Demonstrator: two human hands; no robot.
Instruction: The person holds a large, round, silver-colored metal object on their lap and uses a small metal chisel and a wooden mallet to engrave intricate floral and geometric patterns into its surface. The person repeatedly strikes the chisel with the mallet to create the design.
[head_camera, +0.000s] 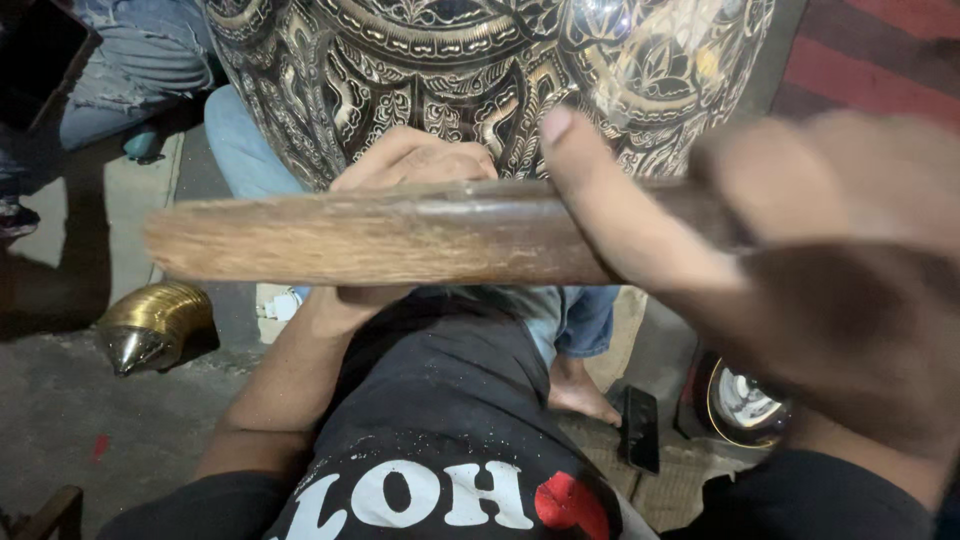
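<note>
Your right hand (830, 260) is raised close to the camera and blurred, filling the right side of the view. Its fingers are curled shut in a grip, and the thumb (600, 190) stretches out to the left with the nail facing up. Your left hand (415, 165) sits farther away, closed in a loose fist with the knuckles up. Your left forearm (290, 375) runs bare down toward your body, bent at the elbow.

A dark rectangular phone (640, 430), screen black, lies on the floor.
</note>
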